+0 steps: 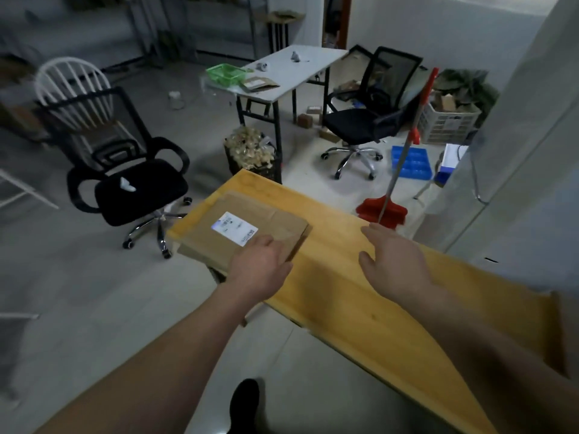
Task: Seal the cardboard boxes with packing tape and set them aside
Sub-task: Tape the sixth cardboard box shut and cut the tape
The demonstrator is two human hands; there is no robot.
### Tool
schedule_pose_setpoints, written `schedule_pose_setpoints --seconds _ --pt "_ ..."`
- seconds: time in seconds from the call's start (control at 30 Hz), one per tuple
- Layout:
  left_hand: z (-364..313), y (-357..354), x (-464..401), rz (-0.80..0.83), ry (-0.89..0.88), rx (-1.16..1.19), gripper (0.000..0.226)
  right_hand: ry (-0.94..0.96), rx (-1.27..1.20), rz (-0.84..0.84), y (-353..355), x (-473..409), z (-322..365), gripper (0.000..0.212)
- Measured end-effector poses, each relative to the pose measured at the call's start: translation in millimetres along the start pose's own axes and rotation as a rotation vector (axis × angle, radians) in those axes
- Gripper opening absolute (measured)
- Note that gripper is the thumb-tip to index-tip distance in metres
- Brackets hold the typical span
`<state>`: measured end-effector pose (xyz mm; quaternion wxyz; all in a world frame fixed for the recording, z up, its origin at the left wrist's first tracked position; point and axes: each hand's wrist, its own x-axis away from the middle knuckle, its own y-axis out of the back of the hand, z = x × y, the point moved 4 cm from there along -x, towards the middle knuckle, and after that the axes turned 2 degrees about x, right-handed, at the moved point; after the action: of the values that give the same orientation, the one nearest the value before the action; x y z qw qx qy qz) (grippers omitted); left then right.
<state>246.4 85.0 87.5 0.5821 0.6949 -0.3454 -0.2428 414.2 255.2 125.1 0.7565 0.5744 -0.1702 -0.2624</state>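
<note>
Nearest the camera, at 6 o'clock, a dark shoe (244, 402) stands on the pale tiled floor (94, 308), with two bare forearms reaching forward above it. At centre a long yellow wooden surface (360, 308) runs from 11 o'clock down to 4 o'clock.

The left hand (260, 267) lies palm down with relaxed fingers on the near right corner of a flat cardboard box (241, 233), pressing rather than gripping. The right hand (391, 261) is spread, fingers straight and apart, holding nothing, just above the bare wood and well apart from the box; whether it touches the wood cannot be told.

The box lies flat at the surface's far left end, its near left edge just past the surface edge. Its long axis points roughly from 7 o'clock to 1 o'clock. A white shipping label (235, 228) sits on the top face, its print too small and blurred to read.

Farther off, at 9 o'clock, stands a black mesh office chair (131, 170) with a white spindle-back chair (73, 89) behind it. At 3 o'clock a red dustpan (380, 211) rests on the floor beside the surface. At 12 o'clock a dark bin (250, 155) of pale scraps sits by a white folding table (291, 70) carrying a green basket (225, 73). At 1 o'clock is a second black chair (372, 114), with a blue tray (410, 164) on the floor and a white crate (448, 120) of cartons beyond.
</note>
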Motion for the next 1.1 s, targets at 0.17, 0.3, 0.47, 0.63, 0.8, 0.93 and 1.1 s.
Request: schedule_pose_setpoints --seconds 0.17,0.3,0.47,0.63,0.8,0.93,1.1 --pt "77.3 -9.7 -14.4 0.032 0.057 0.024 0.045 0.001 0.02 0.089 -38.5 -35.8 53.7 0.055" --pt "142.2 -20.5 -40.3 0.068 0.057 0.042 0.042 -0.031 0.009 0.18 -83.3 -67.0 93.9 0.06" --pt "216.6 -37.6 -83.9 0.146 0.028 -0.004 0.053 -0.119 -0.029 0.362 -157.8 -95.6 127.9 0.093" --pt "268.9 -58.4 -117.2 0.281 0.023 -0.031 0.086 -0.218 -0.063 0.511 -223.8 -102.9 137.8 0.118" --pt "298.3 -80.2 -137.3 0.387 0.054 0.009 0.106 -0.284 -0.09 0.521 -257.1 -112.4 150.6 0.128" --pt "306.6 -92.7 -140.8 0.404 0.025 0.067 0.104 -0.317 -0.155 0.488 -267.4 -114.4 156.9 0.124" --pt "306.2 -83.7 -139.2 0.294 -0.013 0.074 0.096 -0.321 -0.15 0.382 -265.5 -110.3 155.3 0.113"
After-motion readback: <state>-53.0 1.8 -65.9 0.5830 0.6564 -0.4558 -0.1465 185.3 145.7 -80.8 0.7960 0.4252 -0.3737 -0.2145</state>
